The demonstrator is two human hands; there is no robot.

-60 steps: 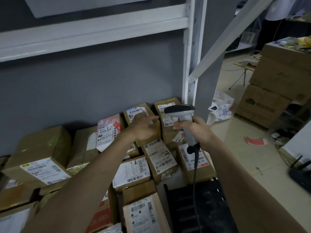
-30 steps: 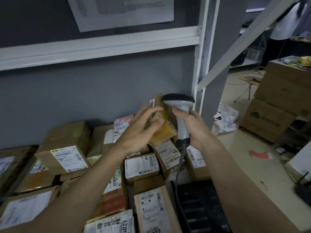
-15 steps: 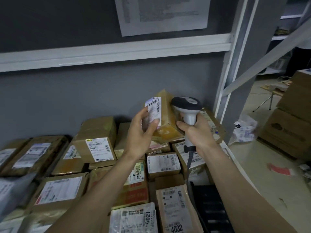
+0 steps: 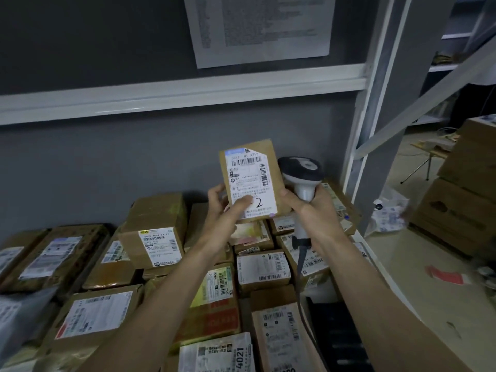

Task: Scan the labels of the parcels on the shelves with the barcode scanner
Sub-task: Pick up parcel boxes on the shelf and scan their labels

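**Ana:** Fingers (image 4: 218,193) of the left hand (image 4: 224,210) are curling round the lower left edge of the small parcel (image 4: 251,181), thumb pressing flat on its label (image 4: 248,181), so it is standing upright with the label facing us.

**Ben:** And the right hand (image 4: 312,210) is wrapping tight round the handle of the barcode scanner (image 4: 300,170), thumb tip touching the parcel's right edge. The scanner head is sitting just beside and behind the parcel, its cable (image 4: 302,285) hanging down between the arms.

**Ana:** Below, the shelf (image 4: 381,261) is carrying a crowd of brown boxes (image 4: 153,229), most with white labels facing up. A white beam (image 4: 182,96) is crossing above, with a printed sheet (image 4: 257,25) on the grey wall.

**Ben:** Off to the right, big cartons (image 4: 467,183) are stacking up on the floor, red paper (image 4: 445,275) lying nearby.

**Ana:** Compared with half a second back, the parcel is now turned squarely toward us; then it was angled, label half aside. Two seconds ago it was lying among the others.
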